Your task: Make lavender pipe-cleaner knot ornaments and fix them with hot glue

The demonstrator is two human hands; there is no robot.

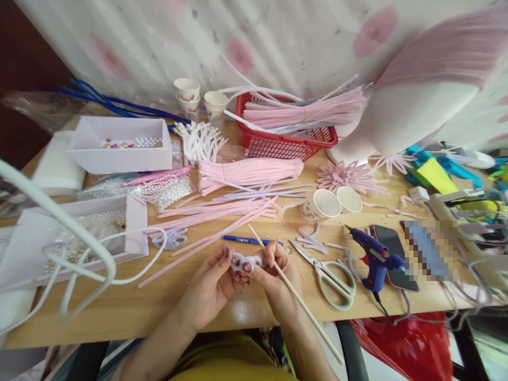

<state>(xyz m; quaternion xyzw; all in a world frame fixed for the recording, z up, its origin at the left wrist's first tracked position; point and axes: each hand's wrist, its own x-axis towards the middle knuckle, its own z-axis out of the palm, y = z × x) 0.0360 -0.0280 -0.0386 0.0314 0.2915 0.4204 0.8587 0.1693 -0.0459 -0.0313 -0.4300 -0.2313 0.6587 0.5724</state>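
Where the stick (298, 299) crosses, probably a pen (242, 239) lies.

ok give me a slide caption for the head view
Left hand and right hand pinch a lilac piece, a thin stick in the right.

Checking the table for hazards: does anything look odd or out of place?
The glue gun appears to lie partly over the phone, an odd spot for a tool that may get hot. Short lilac pieces lie loose near the scissors. I see no spill.
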